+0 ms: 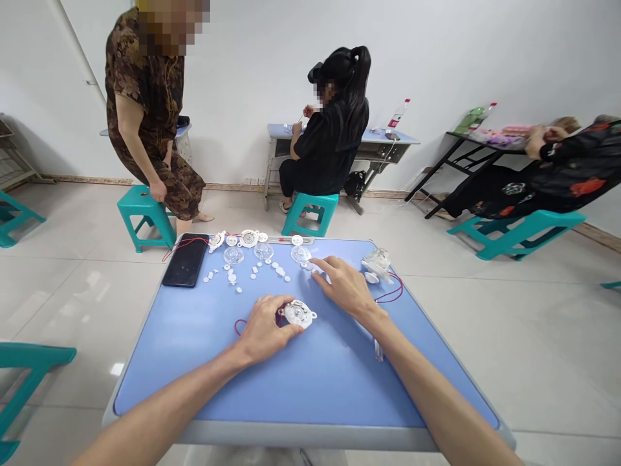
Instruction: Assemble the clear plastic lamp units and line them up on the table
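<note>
My left hand (266, 327) grips a round white plastic casing (298, 314) by its left side, low over the blue tabletop. Inside the casing are ring-shaped parts, and a small loop juts from its right edge. A red cord (239, 326) shows beside the left hand. Farther up, my right hand (343, 285) reaches with fingers apart to small white pieces (315, 266) near a clear round disc (301, 255); whether its fingertips touch one I cannot tell. More clear discs (233, 256) and several small white parts (231, 277) lie to the left.
A black phone (186, 260) lies at the table's (218, 395) far left corner, beside more white casings (249, 239). At the right are a clear plastic bag (376, 262) and a red cord (394, 292). Other people sit or stand beyond, near teal stools (310, 210).
</note>
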Tool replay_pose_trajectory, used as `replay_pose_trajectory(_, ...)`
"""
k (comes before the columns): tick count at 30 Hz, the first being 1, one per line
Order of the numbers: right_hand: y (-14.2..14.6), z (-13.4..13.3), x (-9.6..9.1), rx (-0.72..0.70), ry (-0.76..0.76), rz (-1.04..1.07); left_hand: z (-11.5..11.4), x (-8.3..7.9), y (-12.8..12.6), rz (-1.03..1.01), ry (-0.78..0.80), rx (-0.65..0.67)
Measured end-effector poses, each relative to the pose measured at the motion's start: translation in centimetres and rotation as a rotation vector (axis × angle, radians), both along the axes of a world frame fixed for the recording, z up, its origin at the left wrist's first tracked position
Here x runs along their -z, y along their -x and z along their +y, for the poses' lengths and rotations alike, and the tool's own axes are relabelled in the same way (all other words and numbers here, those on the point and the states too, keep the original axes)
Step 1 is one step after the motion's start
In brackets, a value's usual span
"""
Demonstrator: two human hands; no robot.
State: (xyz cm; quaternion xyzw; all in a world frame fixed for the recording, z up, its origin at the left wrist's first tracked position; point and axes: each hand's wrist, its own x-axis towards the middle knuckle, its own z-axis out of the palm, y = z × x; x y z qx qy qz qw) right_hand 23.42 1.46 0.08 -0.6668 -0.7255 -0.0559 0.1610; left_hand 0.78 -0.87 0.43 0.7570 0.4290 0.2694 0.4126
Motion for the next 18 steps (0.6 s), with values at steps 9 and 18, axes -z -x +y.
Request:
replay_pose_trajectory(9, 0.4, -5.3, -2.9, -0.423, -0.002, 0.308, -0.1, 0.6, -0.1, 0.009, -0.021, 0.014)
replay_pose_trajectory(18, 1.6, -5.4, -2.7, -0.551, 0.098, 0.213, -0.1, 0.7, -0.1, 0.013, -0.039, 0.022)
